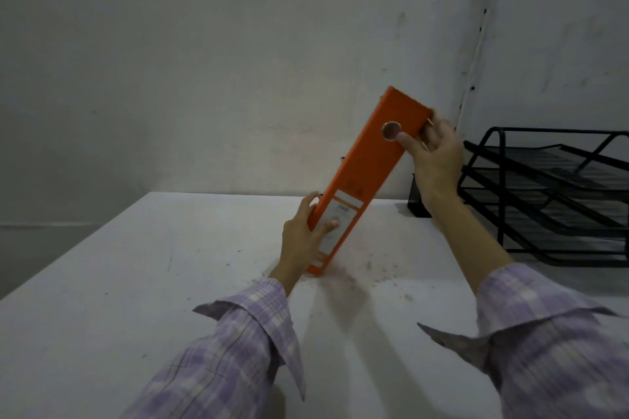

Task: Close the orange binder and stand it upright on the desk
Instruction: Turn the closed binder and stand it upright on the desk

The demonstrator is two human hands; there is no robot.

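Both hands grip the closed orange binder (360, 177): left hand (303, 238) at its foot on the tabletop (136, 282), right hand (434, 153) at its top (long axis tilted toward the black tray (551, 194)).

This looks like a plain office or storeroom corner. A white desk (143, 282) stands against a bare, scuffed grey-white wall (204, 61), with a black wire-mesh stack of letter trays (551, 194) at its far right and a perforated metal shelving rail (483, 31) running up the wall above them. An orange lever-arch binder (364, 173) with a spine label adds to the filing setting.
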